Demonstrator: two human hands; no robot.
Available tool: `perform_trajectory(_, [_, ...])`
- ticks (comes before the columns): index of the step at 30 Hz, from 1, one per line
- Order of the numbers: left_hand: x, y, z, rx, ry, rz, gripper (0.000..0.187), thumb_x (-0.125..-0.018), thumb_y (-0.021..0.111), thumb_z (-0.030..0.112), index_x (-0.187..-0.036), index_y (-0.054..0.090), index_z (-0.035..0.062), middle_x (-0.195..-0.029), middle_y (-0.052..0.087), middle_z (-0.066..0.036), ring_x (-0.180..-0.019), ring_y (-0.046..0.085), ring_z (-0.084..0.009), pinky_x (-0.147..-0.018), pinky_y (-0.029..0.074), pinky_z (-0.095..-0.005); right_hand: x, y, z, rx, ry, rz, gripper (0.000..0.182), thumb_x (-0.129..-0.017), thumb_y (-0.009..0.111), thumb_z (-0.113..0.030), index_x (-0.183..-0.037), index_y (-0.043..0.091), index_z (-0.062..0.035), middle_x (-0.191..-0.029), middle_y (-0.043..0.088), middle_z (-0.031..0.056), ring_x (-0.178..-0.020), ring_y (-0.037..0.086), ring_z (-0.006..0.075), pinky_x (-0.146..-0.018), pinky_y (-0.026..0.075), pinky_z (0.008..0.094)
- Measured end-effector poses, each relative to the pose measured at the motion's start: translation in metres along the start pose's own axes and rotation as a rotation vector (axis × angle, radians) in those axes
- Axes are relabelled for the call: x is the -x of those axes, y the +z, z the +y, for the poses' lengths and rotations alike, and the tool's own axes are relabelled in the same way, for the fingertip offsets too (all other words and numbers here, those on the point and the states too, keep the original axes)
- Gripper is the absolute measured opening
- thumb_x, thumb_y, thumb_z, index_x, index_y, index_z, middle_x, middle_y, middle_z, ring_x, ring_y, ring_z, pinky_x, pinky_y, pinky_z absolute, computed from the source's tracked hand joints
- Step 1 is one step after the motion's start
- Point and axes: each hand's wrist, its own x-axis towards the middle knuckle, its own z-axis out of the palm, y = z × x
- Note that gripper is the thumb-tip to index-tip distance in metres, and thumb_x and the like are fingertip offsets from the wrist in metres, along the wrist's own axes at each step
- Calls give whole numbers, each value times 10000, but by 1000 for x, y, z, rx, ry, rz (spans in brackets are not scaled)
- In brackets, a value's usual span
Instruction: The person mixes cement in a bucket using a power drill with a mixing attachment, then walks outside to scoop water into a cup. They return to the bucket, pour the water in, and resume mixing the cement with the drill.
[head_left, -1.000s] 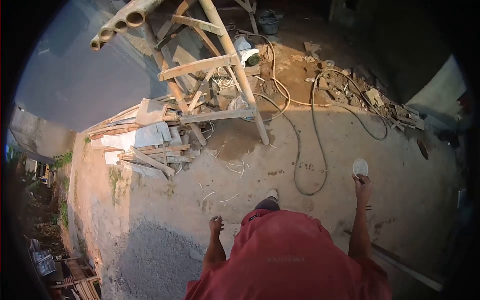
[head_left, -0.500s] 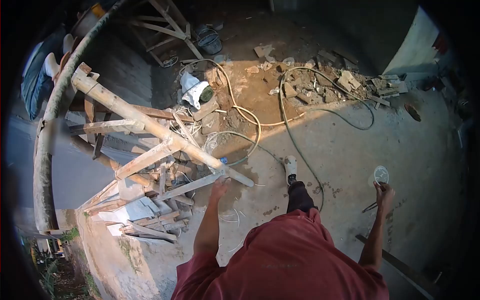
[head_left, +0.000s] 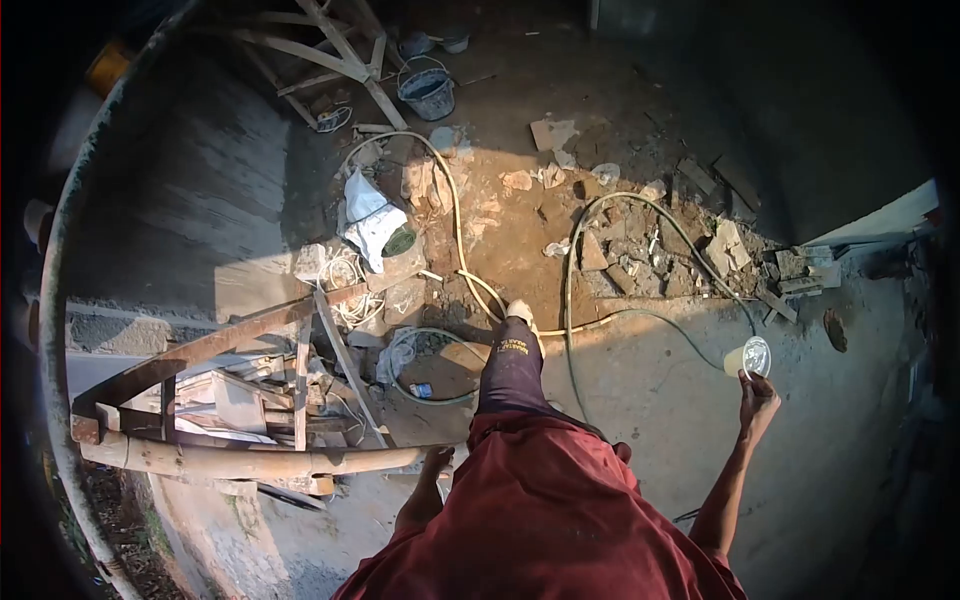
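A clear plastic cup with a lid (head_left: 756, 357) is held at its rim by my right hand (head_left: 759, 402), out over the concrete floor on the right. My left hand (head_left: 438, 460) is at the right end of a thick bamboo pole (head_left: 240, 462), at the lower left. Whether its fingers grip the pole or only touch it is hard to see. The pole lies roughly level across the view, beside wooden braces.
A hose (head_left: 570, 290) loops over the floor ahead, by broken rubble (head_left: 640, 265). A white sack (head_left: 372, 220) and a bucket (head_left: 427, 92) stand farther off. Scrap wood (head_left: 240, 400) lies left, near a wooden trestle (head_left: 350, 60).
The view has moved forward past the bamboo pole, which now lies lower and more level. My foot has stepped ahead toward the hose. The cup stays in my right hand.
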Motion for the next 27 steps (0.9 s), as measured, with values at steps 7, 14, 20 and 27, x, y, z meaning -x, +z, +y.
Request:
perform_trajectory(7, [-88,-93,188,276,-362,116,501,-937,590,430,-1319,538,110,-1158,643,-103,-1014,657,-298,-795,546,-511,-175,131,-80,-93,-5,18,279,-819,804,-190,-937,726,51,-728,680,85,-644,553,119,-655,479,289])
perform_trajectory(14, [-206,-233,497,370,116,353,392,-934,595,377,-1234,618,125,-996,686,-66,-770,687,-192,-567,531,-322,-362,220,-177,-352,-66,-62,292,-844,788,-212,-968,725,44,-775,697,51,-730,612,95,-718,498,265])
perform_trajectory(20, [-246,-299,796,392,702,350,284,-961,643,199,-1173,619,11,-840,626,-4,-728,549,-59,-643,466,-227,-524,280,-295,-239,-199,-90,275,-852,776,-198,-950,720,52,-806,720,78,-730,606,96,-717,492,272])
perform_trajectory(27, [-290,-300,1054,383,935,246,351,-970,638,218,-1233,583,-7,-1036,682,-113,-968,639,-141,-848,521,-281,-733,380,-378,-80,-379,-86,173,-795,801,-130,-882,739,7,-749,712,121,-684,615,105,-654,494,294])
